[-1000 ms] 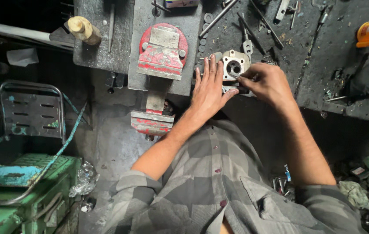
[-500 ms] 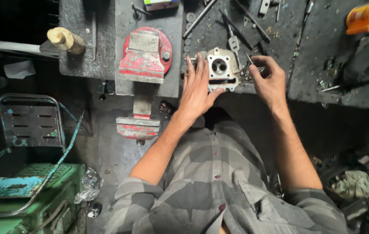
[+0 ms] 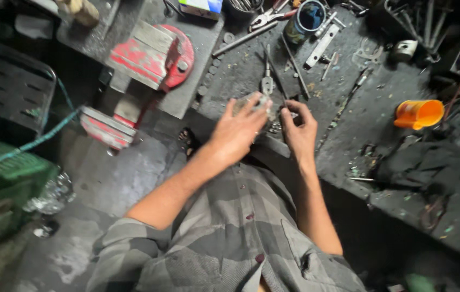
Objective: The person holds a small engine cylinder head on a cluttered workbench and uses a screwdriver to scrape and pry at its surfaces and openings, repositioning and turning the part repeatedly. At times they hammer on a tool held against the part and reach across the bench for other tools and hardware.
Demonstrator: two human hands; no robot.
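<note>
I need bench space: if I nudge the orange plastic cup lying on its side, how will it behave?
The orange plastic cup lies on its side, so it would probably roll. It looks thin-walled, likely light. The gritty workbench may slow it.

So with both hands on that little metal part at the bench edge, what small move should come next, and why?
Probably steady the part before anything else. The left hand covers the grey metal part, which sits right at the edge of the workbench, while the right hand pinches at its side. The picture is blurred, so what those fingers grip cannot be told.
</note>
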